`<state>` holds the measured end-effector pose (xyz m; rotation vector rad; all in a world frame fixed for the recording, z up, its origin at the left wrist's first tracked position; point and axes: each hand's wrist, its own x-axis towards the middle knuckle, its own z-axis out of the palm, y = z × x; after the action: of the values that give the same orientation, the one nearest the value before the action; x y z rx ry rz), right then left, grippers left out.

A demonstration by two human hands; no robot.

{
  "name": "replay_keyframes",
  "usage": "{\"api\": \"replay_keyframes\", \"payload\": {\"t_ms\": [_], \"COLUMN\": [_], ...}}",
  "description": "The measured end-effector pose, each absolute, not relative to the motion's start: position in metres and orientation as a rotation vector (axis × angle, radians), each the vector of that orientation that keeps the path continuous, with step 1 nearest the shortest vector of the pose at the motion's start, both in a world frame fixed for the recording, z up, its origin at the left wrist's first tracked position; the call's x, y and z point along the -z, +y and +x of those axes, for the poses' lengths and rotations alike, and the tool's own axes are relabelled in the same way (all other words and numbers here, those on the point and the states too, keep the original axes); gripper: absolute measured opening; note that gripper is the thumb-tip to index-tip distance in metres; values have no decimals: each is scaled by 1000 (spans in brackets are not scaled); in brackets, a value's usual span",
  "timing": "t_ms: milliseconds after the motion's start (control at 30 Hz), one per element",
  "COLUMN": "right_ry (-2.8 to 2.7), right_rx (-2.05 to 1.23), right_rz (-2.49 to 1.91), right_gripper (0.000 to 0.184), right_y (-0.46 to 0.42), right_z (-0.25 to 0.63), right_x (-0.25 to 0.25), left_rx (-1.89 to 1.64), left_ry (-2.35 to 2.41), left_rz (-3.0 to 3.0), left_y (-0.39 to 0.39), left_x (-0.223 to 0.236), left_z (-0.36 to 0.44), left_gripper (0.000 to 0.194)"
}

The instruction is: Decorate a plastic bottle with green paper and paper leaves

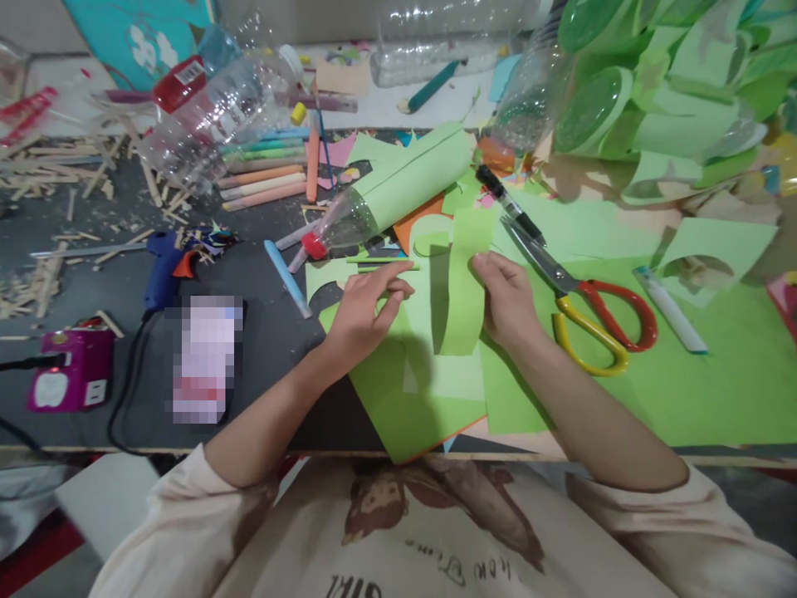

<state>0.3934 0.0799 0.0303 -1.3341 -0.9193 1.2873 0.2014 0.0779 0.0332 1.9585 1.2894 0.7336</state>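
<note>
My right hand (507,299) pinches the edge of a curled strip of light green paper (464,286) that arches up from the green sheets (411,399) on the table. My left hand (367,311) rests on those sheets just left of the strip, with its fingers stretched toward a thin green paper sliver (379,264). Red and yellow scissors (591,311) lie just right of my right hand. A plastic bottle wrapped in green paper (386,199) lies behind both hands.
A blue glue gun (163,266), a pink power adapter (71,370), loose wooden sticks (43,166), clear bottles (212,108) and pastel sticks (265,178) crowd the left. A green paper model (660,83) stands at the back right. A white stick (669,309) lies right.
</note>
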Motion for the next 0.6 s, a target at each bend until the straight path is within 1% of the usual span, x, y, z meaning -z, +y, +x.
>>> {"api": "replay_keyframes", "payload": {"t_ms": [67,167,333,433,500,600], "right_ry": [-865,-799,-813,-845,-852,-867], "right_rx": [-1303,-1345,-1301,-1262,-1256,-1313], "right_rz": [-1307,-1293,-1305,-1363,-1379,-1340], "right_gripper": [43,39,41,44,47,50], "right_y": [82,81,79,79,81,81], "right_z": [393,392,388,389,390,392], "right_x": [-30,-29,-26,-24,-25,-26], "left_rx": [-713,-664,-572,-582,-649,-775], "left_ry": [1252,1117,801,789,755,696], "left_rz": [2037,2212,2363,2276,2158,1914], "left_y": [79,79,74,74,75,78], "left_x": [-31,-29,-31,-33,-36,-43], "left_z": [200,198,200,201,200,197], "left_gripper": [38,39,35,30,26,34]}}
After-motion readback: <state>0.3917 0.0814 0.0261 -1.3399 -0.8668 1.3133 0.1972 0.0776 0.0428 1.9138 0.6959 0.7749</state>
